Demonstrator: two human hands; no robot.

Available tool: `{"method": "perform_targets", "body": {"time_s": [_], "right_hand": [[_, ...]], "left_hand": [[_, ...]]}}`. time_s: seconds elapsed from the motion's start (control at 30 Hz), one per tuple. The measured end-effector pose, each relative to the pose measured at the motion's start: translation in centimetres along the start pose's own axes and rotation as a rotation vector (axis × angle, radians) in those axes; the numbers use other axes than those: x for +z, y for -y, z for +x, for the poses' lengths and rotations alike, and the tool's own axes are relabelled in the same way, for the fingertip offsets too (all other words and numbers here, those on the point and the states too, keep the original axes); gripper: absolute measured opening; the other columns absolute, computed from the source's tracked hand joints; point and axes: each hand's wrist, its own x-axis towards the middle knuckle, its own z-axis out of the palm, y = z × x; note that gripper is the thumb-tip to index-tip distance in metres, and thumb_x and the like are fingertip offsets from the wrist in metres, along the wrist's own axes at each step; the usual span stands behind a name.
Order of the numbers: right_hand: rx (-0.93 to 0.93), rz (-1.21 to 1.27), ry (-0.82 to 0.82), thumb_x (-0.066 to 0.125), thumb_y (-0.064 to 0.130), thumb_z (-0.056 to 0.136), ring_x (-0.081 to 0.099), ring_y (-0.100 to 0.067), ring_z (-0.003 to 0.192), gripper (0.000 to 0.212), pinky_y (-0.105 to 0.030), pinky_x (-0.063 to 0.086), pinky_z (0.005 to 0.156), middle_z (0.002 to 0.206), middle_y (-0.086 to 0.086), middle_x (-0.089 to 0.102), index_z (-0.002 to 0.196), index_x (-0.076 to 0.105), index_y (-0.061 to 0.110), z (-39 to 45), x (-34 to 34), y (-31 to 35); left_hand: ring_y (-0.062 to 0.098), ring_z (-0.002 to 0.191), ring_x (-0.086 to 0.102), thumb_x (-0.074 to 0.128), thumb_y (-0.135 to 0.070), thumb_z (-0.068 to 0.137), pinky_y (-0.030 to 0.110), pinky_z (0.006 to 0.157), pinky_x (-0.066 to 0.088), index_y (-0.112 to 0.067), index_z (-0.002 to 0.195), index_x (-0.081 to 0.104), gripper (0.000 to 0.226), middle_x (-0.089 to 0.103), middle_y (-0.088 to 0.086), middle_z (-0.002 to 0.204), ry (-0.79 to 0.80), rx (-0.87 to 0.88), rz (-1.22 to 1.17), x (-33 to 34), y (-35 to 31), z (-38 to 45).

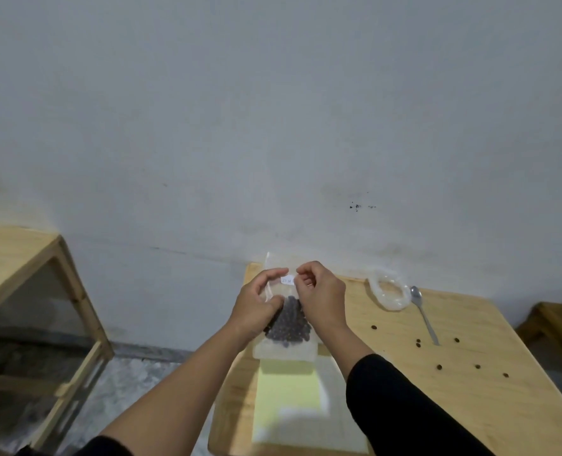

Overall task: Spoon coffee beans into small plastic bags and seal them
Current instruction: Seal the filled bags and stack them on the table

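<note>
A small plastic bag (pixel 289 327) of coffee beans (pixel 290 322) is held upright over the bench (pixel 470 373), its top pinched between the left hand (pixel 259 306) and right hand (pixel 319 296); filling appears done, sealing under way. At three o'clock the spoon (pixel 423 313) lies idle among loose beans (pixel 439 367), judged spilled.

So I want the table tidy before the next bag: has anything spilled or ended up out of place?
Yes. Several loose coffee beans lie scattered on the bare wooden table, around and in front of the spoon, outside any bag. Nothing else stands out.
</note>
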Motion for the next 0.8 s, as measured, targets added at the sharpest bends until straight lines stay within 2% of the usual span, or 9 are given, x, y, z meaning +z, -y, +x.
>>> {"method": "perform_targets", "body": {"time_s": [0.1,0.2,0.4,0.6,0.73,0.8], "right_hand": [[-0.034,-0.008,0.008,0.061,0.008,0.084,0.058,-0.013,0.076,0.009,-0.005,0.038,0.064,0.082,-0.001,0.063,0.091,0.064,0.012,0.0,0.0,0.3],[-0.059,-0.019,0.002,0.063,0.008,0.083,0.056,-0.009,0.075,0.011,-0.003,0.037,0.063,0.085,0.001,0.062,0.093,0.064,0.014,-0.2,0.0,0.5],[-0.023,0.044,-0.048,0.069,0.009,0.08,0.054,-0.008,0.073,0.02,-0.002,0.04,0.065,0.101,0.005,0.047,0.093,0.063,0.023,-1.0,0.0,0.8],[-0.035,0.011,-0.061,0.07,0.01,0.08,0.051,-0.001,0.067,0.02,-0.001,0.039,0.066,0.093,0.005,0.054,0.098,0.066,0.015,-1.5,-0.1,0.3],[0.004,0.043,-0.074,0.067,0.015,0.083,0.053,-0.007,0.067,0.002,-0.004,0.037,0.062,0.08,0.001,0.063,0.082,0.068,0.015,-1.5,-0.2,0.5],[0.072,0.075,-0.066,0.063,0.015,0.084,0.052,-0.005,0.066,0.008,-0.003,0.037,0.059,0.075,0.001,0.064,0.077,0.067,0.016,-1.5,-0.4,0.7]], "left_hand": [[-0.001,0.112,0.054,0.063,-0.016,0.085,0.018,0.095,0.041,-0.036,0.104,0.065,0.028,0.063,-0.02,0.112,-0.053,-0.001,-0.073,0.1,-0.4,0.1],[-0.005,0.106,0.055,0.066,-0.022,0.086,0.016,0.091,0.039,-0.032,0.095,0.067,0.014,0.066,-0.017,0.104,-0.15,-0.003,-0.092,0.3,-0.8,0.1],[0.002,0.106,0.055,0.064,-0.015,0.087,0.024,0.094,0.042,-0.032,0.091,0.067,0.018,0.066,-0.02,0.099,-0.284,-0.049,-0.083,0.7,-1.3,0.3],[0.004,0.105,0.056,0.064,-0.017,0.087,0.025,0.093,0.044,-0.033,0.09,0.067,0.017,0.065,-0.022,0.098,-0.298,-0.054,-0.045,0.7,-1.3,0.1],[-0.006,0.102,0.053,0.064,-0.02,0.088,0.021,0.092,0.04,-0.037,0.092,0.066,0.017,0.065,-0.023,0.101,-0.235,-0.016,-0.017,0.9,-1.5,-0.2],[-0.008,0.102,0.052,0.064,-0.021,0.088,0.02,0.091,0.039,-0.038,0.093,0.065,0.018,0.065,-0.023,0.103,-0.225,-0.006,-0.025,1.0,-1.5,-0.3]]}}
